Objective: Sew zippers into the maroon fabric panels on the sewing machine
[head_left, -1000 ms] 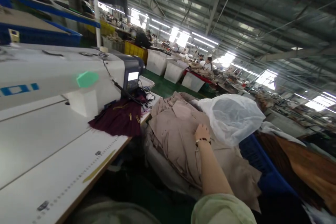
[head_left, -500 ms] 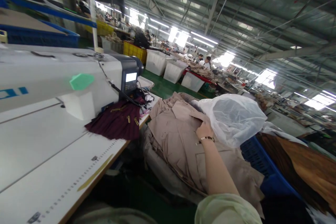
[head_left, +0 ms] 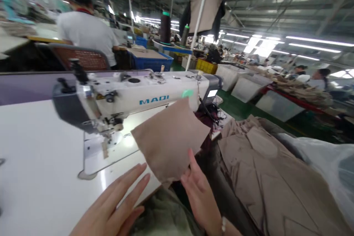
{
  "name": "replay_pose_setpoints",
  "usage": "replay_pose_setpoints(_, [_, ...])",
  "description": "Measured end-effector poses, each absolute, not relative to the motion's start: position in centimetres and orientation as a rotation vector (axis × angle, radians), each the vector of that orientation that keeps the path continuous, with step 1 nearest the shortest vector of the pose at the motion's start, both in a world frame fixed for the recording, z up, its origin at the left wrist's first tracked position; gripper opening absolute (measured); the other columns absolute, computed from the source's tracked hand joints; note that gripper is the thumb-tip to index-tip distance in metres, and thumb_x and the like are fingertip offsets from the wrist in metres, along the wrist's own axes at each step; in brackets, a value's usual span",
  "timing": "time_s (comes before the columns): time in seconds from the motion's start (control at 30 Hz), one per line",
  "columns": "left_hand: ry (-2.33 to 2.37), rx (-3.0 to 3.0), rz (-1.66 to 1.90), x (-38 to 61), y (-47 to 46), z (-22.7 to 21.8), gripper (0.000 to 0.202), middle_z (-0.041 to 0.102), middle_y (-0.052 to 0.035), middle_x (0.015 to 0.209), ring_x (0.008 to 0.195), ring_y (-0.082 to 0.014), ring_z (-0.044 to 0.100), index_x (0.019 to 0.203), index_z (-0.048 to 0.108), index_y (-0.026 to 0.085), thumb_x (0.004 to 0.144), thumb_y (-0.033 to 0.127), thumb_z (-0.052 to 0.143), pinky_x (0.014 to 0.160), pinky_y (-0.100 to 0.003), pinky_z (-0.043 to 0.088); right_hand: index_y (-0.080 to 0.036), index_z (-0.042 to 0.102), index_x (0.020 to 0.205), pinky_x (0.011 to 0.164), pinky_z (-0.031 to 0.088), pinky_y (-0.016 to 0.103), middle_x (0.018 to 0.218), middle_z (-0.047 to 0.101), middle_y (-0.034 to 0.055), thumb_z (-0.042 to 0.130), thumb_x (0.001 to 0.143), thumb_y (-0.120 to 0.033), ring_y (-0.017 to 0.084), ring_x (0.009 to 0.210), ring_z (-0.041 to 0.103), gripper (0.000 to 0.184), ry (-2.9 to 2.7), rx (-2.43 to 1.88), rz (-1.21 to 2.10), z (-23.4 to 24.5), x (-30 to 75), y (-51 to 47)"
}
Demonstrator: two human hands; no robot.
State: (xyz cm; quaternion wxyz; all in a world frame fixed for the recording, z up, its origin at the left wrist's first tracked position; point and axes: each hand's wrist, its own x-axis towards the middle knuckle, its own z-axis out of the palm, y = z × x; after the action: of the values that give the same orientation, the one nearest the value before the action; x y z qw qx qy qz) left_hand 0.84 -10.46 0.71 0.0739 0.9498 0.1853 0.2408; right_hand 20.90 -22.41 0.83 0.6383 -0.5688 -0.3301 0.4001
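Note:
A flat piece of beige fabric is held up before the sewing machine, tilted over the table's front edge. My right hand grips its lower right edge, one finger lying along the front of the cloth. To the left, my left hand is open above the white tabletop, fingers stretched toward the fabric's lower left edge. It appears apart from the cloth. The machine's needle area lies beyond my left hand.
At right stands a pile of beige cloth pieces beside a white plastic bag. Dark maroon pieces with zips lie behind the fabric. A co-worker in a white shirt sits beyond the table. Thread cones stand behind the machine.
My right hand has moved left from the cloth pile, now with a beige fabric piece. My left hand has come into view. The view has swung left toward the sewing machine.

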Motion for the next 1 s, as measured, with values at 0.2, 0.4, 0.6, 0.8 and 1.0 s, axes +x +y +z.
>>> replay_pose_setpoints(0.2, [0.767,2.955,0.415,1.6,-10.2,0.1,0.056,0.050,-0.0120,0.128,0.115,-0.0284,0.050,0.125,0.048,0.016,0.078,0.043,0.060,0.093,-0.038,0.047,-0.018,0.006,0.143,0.104,0.029,0.034,0.142,0.029,0.0097,0.050,0.082,-0.050,0.018,0.128,0.033,0.082,-1.120,-1.027,1.453,0.8,17.6,-20.3])
replay_pose_setpoints(0.4, [0.649,2.915,0.264,-1.5,-8.7,-0.6,0.032,0.054,-0.0050,0.126,0.116,-0.0242,0.049,0.115,0.058,0.025,0.088,0.036,0.046,0.098,-0.043,0.041,-0.017,0.060,0.112,0.072,0.047,0.022,0.095,0.066,0.0052,0.053,0.083,-0.029,0.014,0.080,0.062,0.032,-1.811,-1.499,1.159,3.4,19.1,-19.2])
replay_pose_setpoints(0.6, [0.591,2.756,0.242,-2.8,-8.8,0.6,0.024,0.053,-0.0040,0.127,0.122,-0.0233,0.043,0.103,0.062,0.026,0.085,0.023,0.047,0.103,-0.049,0.032,-0.023,0.057,0.111,0.101,0.026,0.044,0.127,0.048,0.0072,0.067,0.071,-0.045,0.024,0.118,0.040,0.047,-2.507,-1.535,0.481,3.5,19.5,-15.4])
replay_pose_setpoints(0.8, [0.766,2.641,0.327,-3.8,-9.7,1.4,0.024,0.059,-0.0055,0.117,0.109,-0.0172,0.055,0.076,0.058,0.019,0.086,0.016,0.036,0.103,-0.036,0.035,-0.018,0.066,0.091,0.088,0.039,0.029,0.108,0.060,0.0039,0.050,0.085,-0.016,0.016,0.099,0.051,0.017,-2.551,-1.607,0.478,3.2,18.1,-13.6])
replay_pose_setpoints(1.0, [1.094,2.462,0.374,-5.7,-10.7,1.3,0.023,0.055,-0.0088,0.120,0.099,-0.0183,0.060,0.083,0.055,0.018,0.090,0.031,0.037,0.086,-0.028,0.049,-0.016,0.067,0.080,0.072,0.042,0.027,0.084,0.060,0.0046,0.047,0.088,-0.028,0.016,0.083,0.055,0.024,-2.612,-1.759,0.474,4.6,16.8,-12.3])
